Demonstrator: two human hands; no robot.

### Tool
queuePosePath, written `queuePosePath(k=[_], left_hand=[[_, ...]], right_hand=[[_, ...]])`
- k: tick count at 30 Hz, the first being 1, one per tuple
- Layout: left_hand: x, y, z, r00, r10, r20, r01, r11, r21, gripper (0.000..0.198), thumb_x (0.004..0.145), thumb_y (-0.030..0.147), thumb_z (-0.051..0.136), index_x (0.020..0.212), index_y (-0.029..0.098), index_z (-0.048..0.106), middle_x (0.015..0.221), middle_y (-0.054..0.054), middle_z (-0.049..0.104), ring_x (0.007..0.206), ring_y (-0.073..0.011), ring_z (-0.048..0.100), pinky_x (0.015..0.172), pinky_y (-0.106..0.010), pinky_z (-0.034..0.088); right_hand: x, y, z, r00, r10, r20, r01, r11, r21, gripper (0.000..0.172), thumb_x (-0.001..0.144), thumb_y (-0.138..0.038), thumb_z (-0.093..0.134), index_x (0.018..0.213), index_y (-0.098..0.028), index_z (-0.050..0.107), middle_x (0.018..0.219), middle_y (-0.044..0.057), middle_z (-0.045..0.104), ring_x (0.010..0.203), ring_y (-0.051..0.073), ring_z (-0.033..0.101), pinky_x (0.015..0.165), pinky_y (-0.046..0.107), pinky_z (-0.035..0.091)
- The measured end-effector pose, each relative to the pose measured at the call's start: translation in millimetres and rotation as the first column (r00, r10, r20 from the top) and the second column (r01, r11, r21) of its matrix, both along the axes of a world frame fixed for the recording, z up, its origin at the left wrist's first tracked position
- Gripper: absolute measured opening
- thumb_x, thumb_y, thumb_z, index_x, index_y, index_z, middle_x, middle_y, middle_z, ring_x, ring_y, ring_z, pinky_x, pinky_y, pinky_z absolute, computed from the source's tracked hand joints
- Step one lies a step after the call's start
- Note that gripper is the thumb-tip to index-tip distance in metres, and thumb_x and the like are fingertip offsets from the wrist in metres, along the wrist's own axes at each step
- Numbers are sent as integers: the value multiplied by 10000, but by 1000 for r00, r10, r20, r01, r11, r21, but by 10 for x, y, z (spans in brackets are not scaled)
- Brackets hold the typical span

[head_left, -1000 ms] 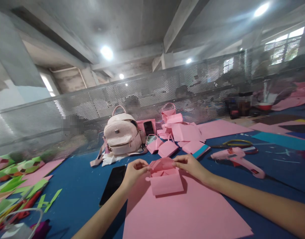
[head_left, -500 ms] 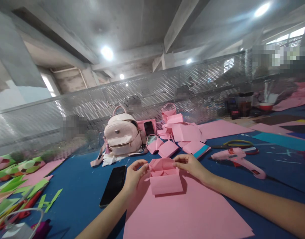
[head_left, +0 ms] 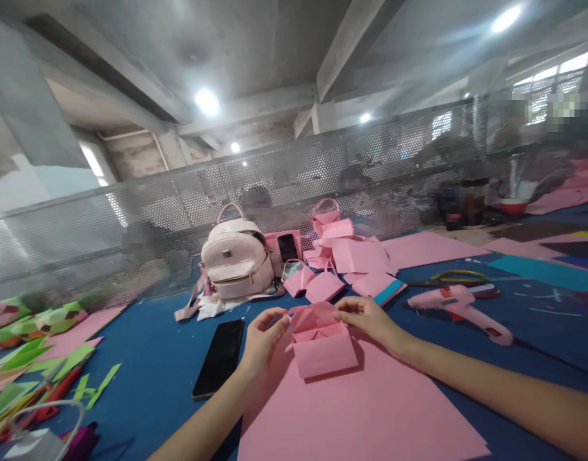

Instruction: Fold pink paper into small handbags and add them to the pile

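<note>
A small pink paper box (head_left: 325, 356) with its top open rests over a large pink sheet (head_left: 361, 416). My left hand (head_left: 265, 336) is closed in a pinch at the box's far left corner, with a thin paper edge between thumb and fingertips. On the far right edge, my right hand (head_left: 368, 322) pinches the raised back flap. Folded paper shows inside the box. A black phone (head_left: 218, 358) lies just left of my left hand. To the right of my right hand is a pink glue gun (head_left: 460, 308) on the blue table.
A white backpack (head_left: 236, 259) stands at the back, beside several folded pink paper pieces (head_left: 325, 287). Scissors (head_left: 460, 277) lie beyond the glue gun. Green paper scraps (head_left: 104, 384), red-handled scissors (head_left: 63, 390) and a white charger (head_left: 37, 445) occupy the left side.
The box has turned slightly and shifted a little to the right, its front face now angled. Both hands keep their pinch in nearly the same places.
</note>
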State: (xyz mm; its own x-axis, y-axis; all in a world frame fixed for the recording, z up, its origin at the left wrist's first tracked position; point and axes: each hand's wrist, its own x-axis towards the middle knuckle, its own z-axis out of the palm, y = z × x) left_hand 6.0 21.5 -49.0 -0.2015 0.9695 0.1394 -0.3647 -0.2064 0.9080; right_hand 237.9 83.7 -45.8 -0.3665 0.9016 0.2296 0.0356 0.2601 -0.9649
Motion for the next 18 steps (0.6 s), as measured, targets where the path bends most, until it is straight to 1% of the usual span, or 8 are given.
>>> queuePosePath(k=[6, 12, 18], left_hand=[[7, 15, -6, 996, -19, 84, 23, 999, -45, 326, 488, 246, 920, 741, 152, 738, 743, -9, 718, 669, -92, 652, 683, -190, 499], [9, 4, 4, 982, -39, 184, 53, 996, -67, 315, 513, 211, 916, 770, 141, 748, 731, -17, 734, 641, -71, 664, 671, -157, 521], [32, 16, -59, 969, -27, 245, 43, 997, -59, 317, 511, 178, 915, 774, 131, 744, 728, -27, 742, 647, -78, 676, 673, -155, 531]], right_hand=[[14, 30, -29, 1000, 8, -7, -8, 1000, -23, 353, 658, -481, 764, 731, -155, 649, 583, -12, 598, 559, 140, 539, 570, 270, 406], [9, 29, -33, 1000, 11, -23, -12, 999, -31, 361, 653, -481, 771, 732, -153, 642, 578, -20, 596, 547, 133, 540, 569, 266, 401], [12, 21, -43, 999, 26, -35, -27, 999, -36, 351, 675, -469, 771, 755, -152, 641, 574, -19, 598, 542, 132, 541, 558, 263, 393]])
